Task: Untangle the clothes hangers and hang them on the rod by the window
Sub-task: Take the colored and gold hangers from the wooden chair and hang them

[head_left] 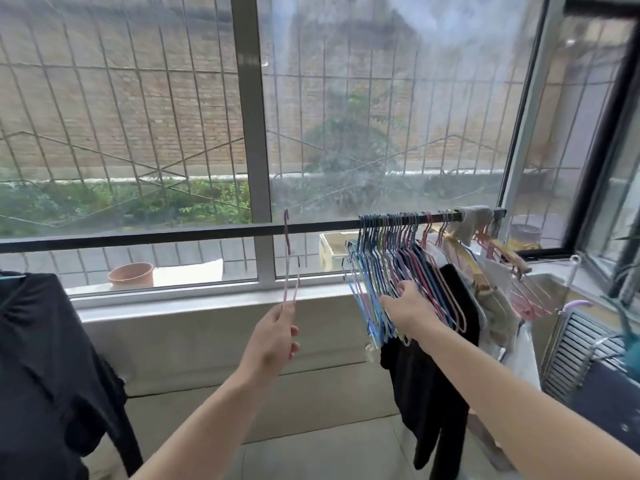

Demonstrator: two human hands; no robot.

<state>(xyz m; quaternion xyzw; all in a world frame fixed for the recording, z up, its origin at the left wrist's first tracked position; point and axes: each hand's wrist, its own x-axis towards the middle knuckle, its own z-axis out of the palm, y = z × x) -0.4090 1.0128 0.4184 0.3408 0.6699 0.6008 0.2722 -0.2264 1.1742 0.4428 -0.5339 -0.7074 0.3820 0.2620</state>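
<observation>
Both forearms reached up from the bottom edge, nearest the lens. Left hand [273,336] pinched the lower end of one pink hanger [290,268], held upright with its hook at the rod [194,233] by the window, level with it; whether it was hooked over or only in front, cannot tell. Right hand [407,306] had fingers spread, loose grip, touching the bunched hangers [391,271] already on the rod's right part, curled round nothing I could see.

Risks, as judgement: pink hanger held only by a fingertip pinch at its far end, so it could swing or slip off before seating. Right hand pushing into the tight bunch could snag wires together again or drag several along the rod. Black garment [433,358] hanging below the bunch could catch.

Counts: two hands, one rod, one hanger in hand, bunch too dense and blurred to count, many, mostly blue and pink. One clay pot [131,274] on the sill outside, one dark garment [45,358] at left
</observation>
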